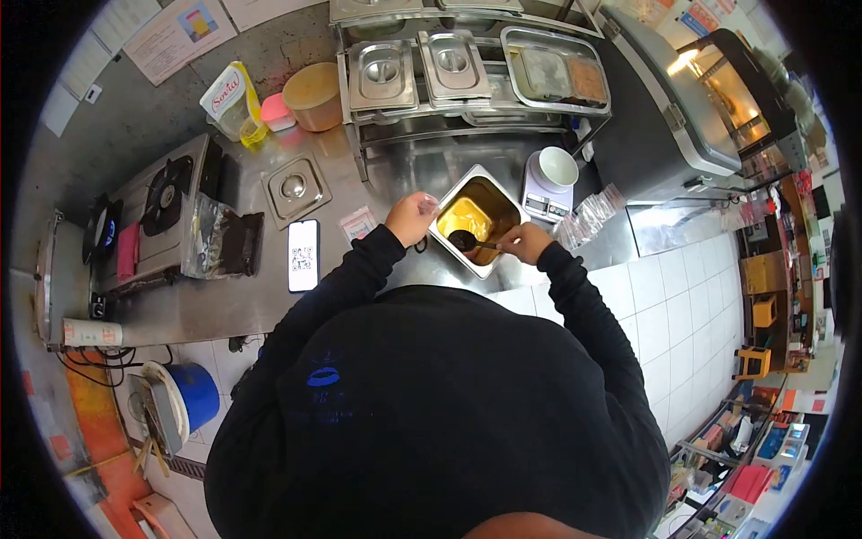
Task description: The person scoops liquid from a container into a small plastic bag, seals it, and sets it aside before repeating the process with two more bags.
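A deep steel food pan (514, 203) stands at the counter's front edge with glossy yellow contents (467, 216) at its bottom. My right hand (527, 243) is closed around the handle of a dark ladle (462, 239), whose round bowl is over the near left part of the pan's inside. At the pan's left rim, my left hand (410, 218) has its fingers curled together. Something small and translucent shows at those fingertips, but I cannot make it out. A matching steel lid (294, 187) lies farther left on the counter.
A digital scale (546, 199) carrying a white bowl (558, 167) stands right of the pan, beside clear plastic bags (593, 218). To the left are a phone (303, 256), a small packet (358, 225) and a gas stove (162, 207). A rack (395, 126) holds lidded pans behind.
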A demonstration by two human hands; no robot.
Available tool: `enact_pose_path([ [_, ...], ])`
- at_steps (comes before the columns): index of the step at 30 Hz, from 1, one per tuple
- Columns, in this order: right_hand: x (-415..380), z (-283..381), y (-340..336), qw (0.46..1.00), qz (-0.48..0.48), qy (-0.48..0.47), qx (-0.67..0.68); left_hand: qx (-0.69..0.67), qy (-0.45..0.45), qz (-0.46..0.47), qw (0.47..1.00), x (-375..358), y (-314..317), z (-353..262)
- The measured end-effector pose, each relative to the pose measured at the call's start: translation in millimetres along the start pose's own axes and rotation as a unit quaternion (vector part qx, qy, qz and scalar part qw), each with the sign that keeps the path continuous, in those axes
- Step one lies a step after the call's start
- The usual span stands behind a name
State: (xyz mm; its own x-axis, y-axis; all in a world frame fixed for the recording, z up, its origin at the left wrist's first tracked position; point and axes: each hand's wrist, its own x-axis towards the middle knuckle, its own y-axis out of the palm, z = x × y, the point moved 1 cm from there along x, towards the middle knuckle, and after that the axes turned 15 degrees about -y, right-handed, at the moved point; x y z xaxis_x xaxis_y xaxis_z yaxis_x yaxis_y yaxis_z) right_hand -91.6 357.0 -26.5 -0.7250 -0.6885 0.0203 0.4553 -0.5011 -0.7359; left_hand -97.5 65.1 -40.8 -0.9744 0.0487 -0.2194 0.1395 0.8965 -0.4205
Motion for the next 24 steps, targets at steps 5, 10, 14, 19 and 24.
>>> enact_pose_path([
  [5,-3.0,38.5,-32.9,0.976,-0.021,0.155,0.153,0.082,0.054,-0.15,0.984,-12.2,-23.3,-24.1],
  [10,-1.2,70.3,-54.0,0.975,-0.172,0.067,0.12,-0.024,0.109,-0.132,0.985,-0.1,-16.9,-35.6],
  [14,4.2,117.0,-68.6,0.958,-0.281,-0.046,-0.025,-0.069,0.11,-0.071,0.989,-9.0,-6.7,-62.4],
  [19,10.2,160.0,-65.7,0.915,-0.333,-0.12,-0.192,-0.117,0.123,-0.04,0.985,-4.1,7.4,-70.8],
  [24,11.1,164.8,-62.0,0.878,-0.351,-0.149,-0.288,-0.146,0.133,-0.02,0.98,-1.2,9.5,-72.8],
])
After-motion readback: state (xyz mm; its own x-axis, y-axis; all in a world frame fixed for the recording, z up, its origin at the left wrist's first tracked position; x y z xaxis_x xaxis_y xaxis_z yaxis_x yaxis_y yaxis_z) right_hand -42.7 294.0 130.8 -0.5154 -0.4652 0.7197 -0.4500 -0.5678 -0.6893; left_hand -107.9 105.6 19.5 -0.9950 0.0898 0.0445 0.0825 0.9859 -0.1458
